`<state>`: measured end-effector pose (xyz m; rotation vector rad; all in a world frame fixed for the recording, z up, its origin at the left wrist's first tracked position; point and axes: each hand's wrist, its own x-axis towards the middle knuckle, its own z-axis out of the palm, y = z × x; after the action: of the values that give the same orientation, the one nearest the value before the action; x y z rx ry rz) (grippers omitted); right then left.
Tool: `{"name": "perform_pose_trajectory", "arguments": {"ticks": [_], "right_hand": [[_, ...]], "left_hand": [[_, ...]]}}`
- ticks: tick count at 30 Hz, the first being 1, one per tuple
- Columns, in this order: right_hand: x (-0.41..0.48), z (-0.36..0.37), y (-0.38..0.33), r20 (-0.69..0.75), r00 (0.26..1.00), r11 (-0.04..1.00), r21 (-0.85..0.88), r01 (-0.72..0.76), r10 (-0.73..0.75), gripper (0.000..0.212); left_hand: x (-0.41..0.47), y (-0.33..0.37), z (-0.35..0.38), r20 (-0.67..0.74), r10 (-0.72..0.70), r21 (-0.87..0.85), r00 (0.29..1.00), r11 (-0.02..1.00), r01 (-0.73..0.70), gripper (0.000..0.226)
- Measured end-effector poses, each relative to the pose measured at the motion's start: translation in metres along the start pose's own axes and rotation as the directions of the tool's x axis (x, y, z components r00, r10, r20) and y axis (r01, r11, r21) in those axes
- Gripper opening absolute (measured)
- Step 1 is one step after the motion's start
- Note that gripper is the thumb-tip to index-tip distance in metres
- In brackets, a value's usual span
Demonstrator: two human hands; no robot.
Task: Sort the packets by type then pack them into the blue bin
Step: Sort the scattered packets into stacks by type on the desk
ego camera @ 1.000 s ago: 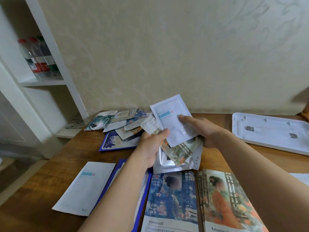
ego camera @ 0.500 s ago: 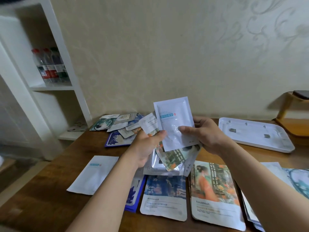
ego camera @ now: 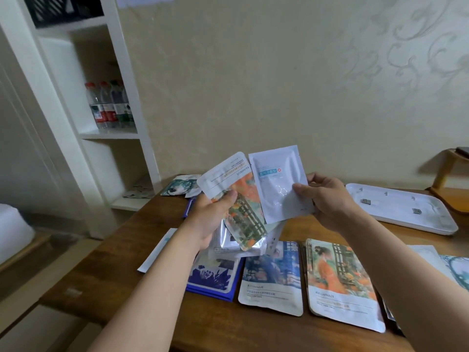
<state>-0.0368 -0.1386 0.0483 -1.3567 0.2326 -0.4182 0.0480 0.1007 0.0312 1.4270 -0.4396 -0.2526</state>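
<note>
Both hands hold packets above the desk (ego camera: 101, 275).
The left hand (ego camera: 215, 217) grips a fanned stack (ego camera: 243, 224). The right hand (ego camera: 330, 201) pinches one white packet (ego camera: 279, 184) beside it. Three picture packets lie in a row below: navy packet (ego camera: 213, 278), blue packet (ego camera: 272, 278), orange packet (ego camera: 340, 283).

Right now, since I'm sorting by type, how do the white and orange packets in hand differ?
The white packet is plain with a teal label; the orange packet bears a painted garden scene. The right hand holds the white packet alone; the left hand holds the orange packet atop a stack. Both are flat sachets.
</note>
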Motion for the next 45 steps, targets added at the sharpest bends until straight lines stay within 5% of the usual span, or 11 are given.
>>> {"name": "perform_pose_trajectory", "arguments": {"ticks": [9, 16, 27, 31, 37, 45], "right_hand": [[-0.002, 0.064, 0.027, 0.109, 0.988, 0.988, 0.1, -0.121, 0.11, 0.023], [-0.002, 0.132, 0.063, 0.15, 0.96, 0.971, 0.008, -0.24, 0.236, 0.023], [-0.015, 0.229, 0.124, 0.013, 0.866, 0.856, -0.159, -0.492, 0.5, 0.035], [-0.017, 0.243, 0.134, 0.0, 0.875, 0.845, -0.262, -0.467, 0.484, 0.042], [-0.02, 0.238, 0.129, -0.068, 0.933, 0.729, -0.605, -0.32, 0.353, 0.015], [-0.031, 0.229, 0.118, -0.035, 0.96, 0.613, -0.763, -0.206, 0.279, 0.029]], "left_hand": [[-0.031, 0.012, -0.081, -0.184, 0.032, 0.019, 0.982, 0.999, -0.029, 0.025], [-0.056, 0.028, -0.155, -0.461, 0.123, 0.075, 0.879, 0.992, -0.099, 0.028], [-0.073, 0.018, -0.201, -0.552, 0.083, 0.113, 0.83, 0.993, -0.025, 0.033], [-0.073, 0.014, -0.203, -0.534, 0.087, 0.103, 0.841, 0.994, -0.037, 0.029], [-0.074, 0.01, -0.201, -0.51, 0.118, 0.116, 0.852, 0.991, -0.068, 0.036], [-0.08, 0.008, -0.193, -0.445, 0.13, 0.122, 0.886, 0.989, -0.083, 0.036]]}}
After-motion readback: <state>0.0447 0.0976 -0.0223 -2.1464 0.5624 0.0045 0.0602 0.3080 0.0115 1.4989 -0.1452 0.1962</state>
